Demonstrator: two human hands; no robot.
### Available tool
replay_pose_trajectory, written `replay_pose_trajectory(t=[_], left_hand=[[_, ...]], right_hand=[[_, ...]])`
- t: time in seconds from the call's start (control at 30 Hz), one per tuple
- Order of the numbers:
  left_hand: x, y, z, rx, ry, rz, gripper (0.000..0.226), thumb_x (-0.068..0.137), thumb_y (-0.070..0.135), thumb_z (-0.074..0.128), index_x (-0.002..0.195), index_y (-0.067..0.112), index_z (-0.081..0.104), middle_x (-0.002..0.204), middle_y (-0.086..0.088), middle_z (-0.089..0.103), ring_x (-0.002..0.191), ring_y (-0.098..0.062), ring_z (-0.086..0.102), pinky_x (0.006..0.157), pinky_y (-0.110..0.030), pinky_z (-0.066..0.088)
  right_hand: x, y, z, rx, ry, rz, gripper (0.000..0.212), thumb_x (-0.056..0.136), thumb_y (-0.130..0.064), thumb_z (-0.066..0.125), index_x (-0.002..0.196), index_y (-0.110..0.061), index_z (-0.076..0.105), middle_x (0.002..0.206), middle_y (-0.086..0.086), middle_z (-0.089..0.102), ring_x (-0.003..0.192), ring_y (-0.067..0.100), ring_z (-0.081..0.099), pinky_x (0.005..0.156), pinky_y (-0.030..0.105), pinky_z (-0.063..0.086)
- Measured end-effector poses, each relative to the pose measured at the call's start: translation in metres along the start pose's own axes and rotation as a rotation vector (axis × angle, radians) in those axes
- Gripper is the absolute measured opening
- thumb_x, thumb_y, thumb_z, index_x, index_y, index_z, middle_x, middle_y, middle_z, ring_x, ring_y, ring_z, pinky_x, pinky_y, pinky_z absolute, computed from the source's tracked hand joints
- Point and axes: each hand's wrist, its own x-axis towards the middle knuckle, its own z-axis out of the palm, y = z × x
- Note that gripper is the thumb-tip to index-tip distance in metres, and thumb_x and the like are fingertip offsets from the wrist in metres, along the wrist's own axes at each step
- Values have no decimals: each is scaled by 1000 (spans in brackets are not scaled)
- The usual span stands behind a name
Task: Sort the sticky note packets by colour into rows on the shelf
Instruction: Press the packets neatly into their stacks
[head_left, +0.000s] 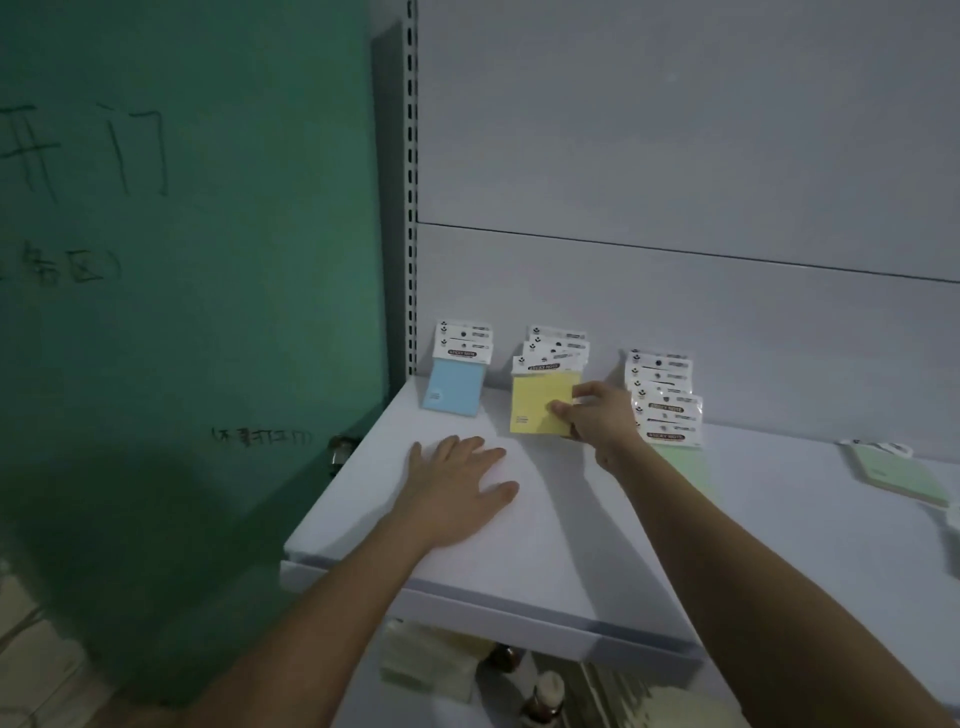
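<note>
Here the right hand (597, 415) pinches the front yellow packet (540, 408) and should seat it squarely on its row, while the left hand (457, 488) rests flat and open on the shelf (571, 545).

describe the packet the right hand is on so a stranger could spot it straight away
Look at the white shelf against the grey back panel, where three rows of packets stand. It is the front packet of the middle row, pinched by the right hand. It alone is yellow, between blue and green rows.

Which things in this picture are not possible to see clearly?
Head view:
- Green packets: front ones hidden by the right hand and its forearm.
- Header print on the blue packets: too small.
- Packet at the right edge: cut off.
- Lower shelf items: dark, blurred.
</note>
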Motion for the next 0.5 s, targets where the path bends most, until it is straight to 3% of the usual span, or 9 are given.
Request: replay_pose_trajectory(t=[0.07, 0.13, 0.2, 0.37, 0.5], left_hand=[[0, -1, -1, -20, 3, 6, 61, 91, 64, 29, 148, 40, 24, 160, 8, 16, 148, -16, 6, 117, -57, -2], [-1, -3, -2, -42, 10, 11, 62, 90, 61, 32, 148, 39, 26, 160, 7, 15, 148, -17, 4, 116, -58, -3], [1, -3, -1, -40, 22, 19, 63, 89, 61, 33, 147, 38, 28, 160, 5, 13, 148, -20, 1, 116, -59, -3], [4, -5, 4, -13, 54, 32, 64, 87, 61, 29, 145, 35, 29, 158, 2, 20, 146, -24, 8, 113, -61, 0], [6, -6, 9, 0, 76, 50, 65, 87, 61, 26, 146, 36, 23, 156, 1, 22, 146, -26, 8, 112, -62, -1]], right_hand=[[0, 5, 8, -122, 107, -30, 28, 71, -15, 84, 87, -16, 61, 108, 11, 66, 90, 25, 67, 79, 42, 58], [-3, 12, 13, -207, 185, -71, 28, 75, -17, 80, 97, -10, 64, 103, 8, 68, 88, 20, 64, 69, 28, 51], [-5, 20, 18, -255, 247, -126, 27, 80, -15, 75, 103, -5, 65, 101, 9, 69, 88, 19, 62, 65, 22, 43], [-4, 28, 28, -365, 337, -158, 27, 86, -14, 68, 110, -2, 64, 106, 12, 69, 100, 26, 62, 78, 22, 36], [-1, 30, 32, -440, 361, -172, 27, 85, -16, 67, 109, -2, 66, 102, 14, 68, 88, 23, 57, 76, 25, 36]])
